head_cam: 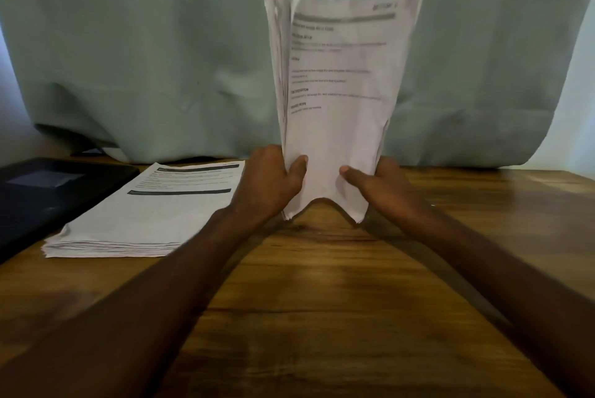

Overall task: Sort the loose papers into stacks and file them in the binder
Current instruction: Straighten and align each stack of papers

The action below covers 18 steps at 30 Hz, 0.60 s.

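On the wooden table, the left hand and right hand grip an upright sheaf of papers by its lower sides, thumbs pressed on the front sheet, fingers curled behind. Left lies a flat paper stack; beyond it, a dark binder.

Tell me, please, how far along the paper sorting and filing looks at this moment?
Partly done. One stack already lies flat on the wooden table. The left hand and right hand grip an upright sheaf of papers, its bottom edge at the table. The dark binder lies closed at left, so filing remains.
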### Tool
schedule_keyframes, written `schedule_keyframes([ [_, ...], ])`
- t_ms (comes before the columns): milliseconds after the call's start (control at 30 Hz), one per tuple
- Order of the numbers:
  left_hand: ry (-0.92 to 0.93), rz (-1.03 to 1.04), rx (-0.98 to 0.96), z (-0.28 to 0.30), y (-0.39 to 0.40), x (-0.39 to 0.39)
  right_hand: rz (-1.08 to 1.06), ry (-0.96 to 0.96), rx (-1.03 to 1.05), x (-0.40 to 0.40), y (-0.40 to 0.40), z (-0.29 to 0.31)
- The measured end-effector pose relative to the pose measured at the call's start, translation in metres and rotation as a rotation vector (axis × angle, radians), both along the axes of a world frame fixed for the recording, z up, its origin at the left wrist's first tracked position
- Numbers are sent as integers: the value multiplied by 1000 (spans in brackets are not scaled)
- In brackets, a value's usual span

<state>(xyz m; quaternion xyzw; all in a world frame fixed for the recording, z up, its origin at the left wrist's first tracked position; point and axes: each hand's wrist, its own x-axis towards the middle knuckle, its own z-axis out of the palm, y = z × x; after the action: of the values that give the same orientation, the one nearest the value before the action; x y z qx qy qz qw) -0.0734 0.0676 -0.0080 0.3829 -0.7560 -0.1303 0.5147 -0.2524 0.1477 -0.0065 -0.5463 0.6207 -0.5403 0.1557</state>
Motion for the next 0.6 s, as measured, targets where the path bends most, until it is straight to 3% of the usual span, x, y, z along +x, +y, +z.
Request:
schedule_keyframes([
  [100, -110, -10, 11, 1, -5, 2, -18, -40, -162, 0, 3, 6],
  [200, -189, -42, 39, -5, -8, 6, -29, -11, 46, 0, 1, 0],
  [300, -93, -79, -107, 1, -2, 10, -21, -58, -48, 0, 5, 4],
  [400, -21, -81, -229, 6, 1, 11, -38, 12, -135, 0, 6, 9],
  [533, -188, 0, -97, -11, -3, 1, -24, 48, 91, 2, 1, -4],
  [600, -160, -7, -46, -10, -4, 2, -37, 62, 37, 2, 2, -5],
])
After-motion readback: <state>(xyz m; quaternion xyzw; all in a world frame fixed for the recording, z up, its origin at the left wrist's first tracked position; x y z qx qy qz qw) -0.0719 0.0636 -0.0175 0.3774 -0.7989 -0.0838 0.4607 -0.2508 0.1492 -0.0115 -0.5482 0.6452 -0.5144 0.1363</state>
